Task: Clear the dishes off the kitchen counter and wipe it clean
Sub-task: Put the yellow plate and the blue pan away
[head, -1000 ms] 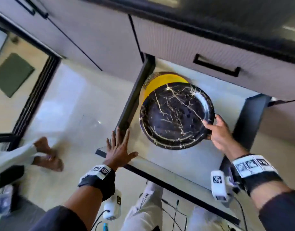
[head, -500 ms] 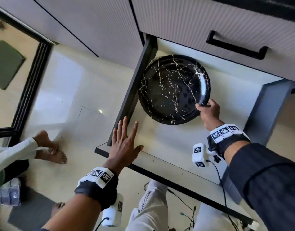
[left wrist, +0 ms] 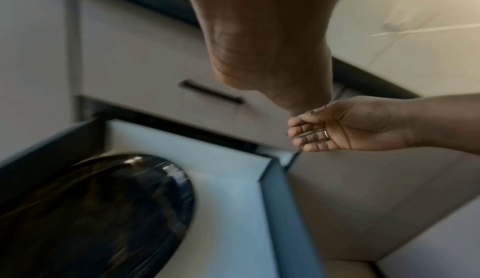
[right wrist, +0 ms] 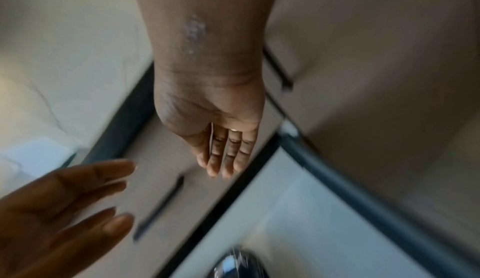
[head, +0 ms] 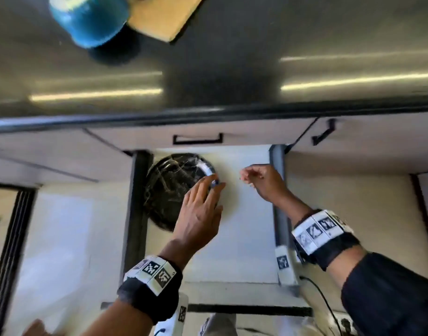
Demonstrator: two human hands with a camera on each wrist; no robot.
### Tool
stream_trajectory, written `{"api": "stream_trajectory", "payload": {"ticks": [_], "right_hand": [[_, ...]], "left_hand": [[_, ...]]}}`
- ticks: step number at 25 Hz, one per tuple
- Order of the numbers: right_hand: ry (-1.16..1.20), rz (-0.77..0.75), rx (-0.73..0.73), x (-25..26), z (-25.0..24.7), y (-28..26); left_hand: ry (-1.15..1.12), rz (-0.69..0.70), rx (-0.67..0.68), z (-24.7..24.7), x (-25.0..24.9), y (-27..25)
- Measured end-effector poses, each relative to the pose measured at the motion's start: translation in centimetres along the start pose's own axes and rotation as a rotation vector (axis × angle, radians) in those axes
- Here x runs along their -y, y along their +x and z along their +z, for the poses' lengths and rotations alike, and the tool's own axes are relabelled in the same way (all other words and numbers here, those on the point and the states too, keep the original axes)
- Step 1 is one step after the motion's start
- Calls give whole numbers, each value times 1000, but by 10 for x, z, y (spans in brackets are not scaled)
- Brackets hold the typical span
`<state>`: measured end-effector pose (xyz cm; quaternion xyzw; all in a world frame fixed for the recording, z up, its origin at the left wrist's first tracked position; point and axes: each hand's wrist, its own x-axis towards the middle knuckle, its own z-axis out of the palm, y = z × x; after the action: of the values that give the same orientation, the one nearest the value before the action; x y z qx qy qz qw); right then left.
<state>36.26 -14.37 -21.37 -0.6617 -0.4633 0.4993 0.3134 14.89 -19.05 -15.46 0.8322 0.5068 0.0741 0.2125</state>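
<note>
We see the black marbled plate (head: pixel 170 190) lying flat in the open drawer (head: pixel 244 238), at its left side against the left wall. Left hand (head: pixel 198 212) hovers above the plate's right half, fingers (head: pixel 205 185) straight and slightly spread, tips over the rim; contact unclear. Right hand (head: pixel 264 181) sits right of the plate, apart from it, fingers (left wrist: pixel 309 136) loosely curled, holding nothing. Blue cup (head: pixel 92 18) and wooden board (head: pixel 164 15) on the counter (head: pixel 256 57) beyond the fingertips.
</note>
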Motion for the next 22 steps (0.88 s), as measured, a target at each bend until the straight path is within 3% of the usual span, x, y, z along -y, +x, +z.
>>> {"api": "stream_trajectory", "payload": {"ticks": [4,6,8,12,16,18,22], "right_hand": [[7,-150,-117,39,-173,-61],[-8,-196,-293,42,-270,-82],[-6,-228,-521,41,-358,-89],[77,-226,-786,36,-480,-67],[519,-5,-902,23,-572,-11],[666,77,-918,17,-604,18],[810,92,-851,8,-645,69]], "left_hand": [[-68,423,-128,-30,-139,117],[-126,571,-102,-31,-216,174],[-140,620,-47,-23,-284,232],[-67,422,97,11,-356,332],[146,180,347,42,-386,380],[190,147,409,47,-388,383],[155,151,477,41,-384,382]]}}
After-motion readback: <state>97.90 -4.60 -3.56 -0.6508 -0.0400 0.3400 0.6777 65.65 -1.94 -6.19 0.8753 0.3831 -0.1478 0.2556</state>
